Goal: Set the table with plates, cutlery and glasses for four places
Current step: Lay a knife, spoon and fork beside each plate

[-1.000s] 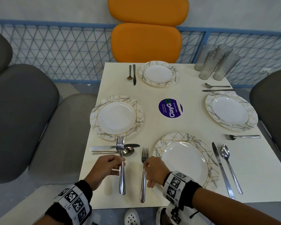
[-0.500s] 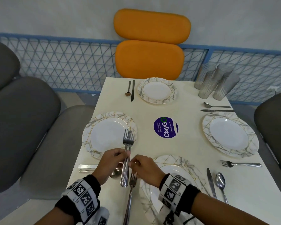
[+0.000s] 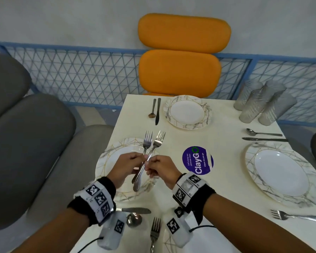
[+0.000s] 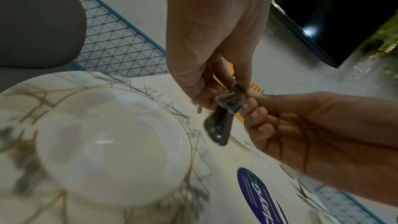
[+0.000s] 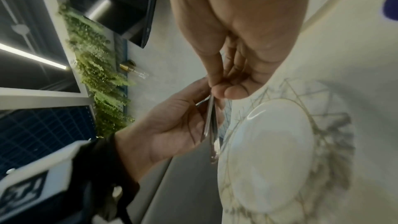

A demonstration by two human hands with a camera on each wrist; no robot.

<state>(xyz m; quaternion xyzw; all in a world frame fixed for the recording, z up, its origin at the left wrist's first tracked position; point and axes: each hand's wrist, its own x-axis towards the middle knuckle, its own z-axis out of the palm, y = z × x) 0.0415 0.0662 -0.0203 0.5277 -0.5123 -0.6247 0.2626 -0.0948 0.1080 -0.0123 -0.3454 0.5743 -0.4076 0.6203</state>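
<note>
Pinching two crossed forks (image 3: 150, 148) above 9 o'clock plate (image 3: 106, 161), left hand (image 3: 125, 166) and right hand (image 3: 162, 168) both; tines visible in head view only, wrist views showing handles.

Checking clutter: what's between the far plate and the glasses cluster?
Head view: nothing; bare table separates the far plate from the glasses; spoon and knife lie on the plate's opposite side.

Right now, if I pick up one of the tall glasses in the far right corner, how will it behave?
The glasses look tall and narrow, so one would probably tip easily if knocked. They stand packed close together, so lifting one may bump its neighbours. The ribbed sides may help the grip, but it is likely breakable.
</note>
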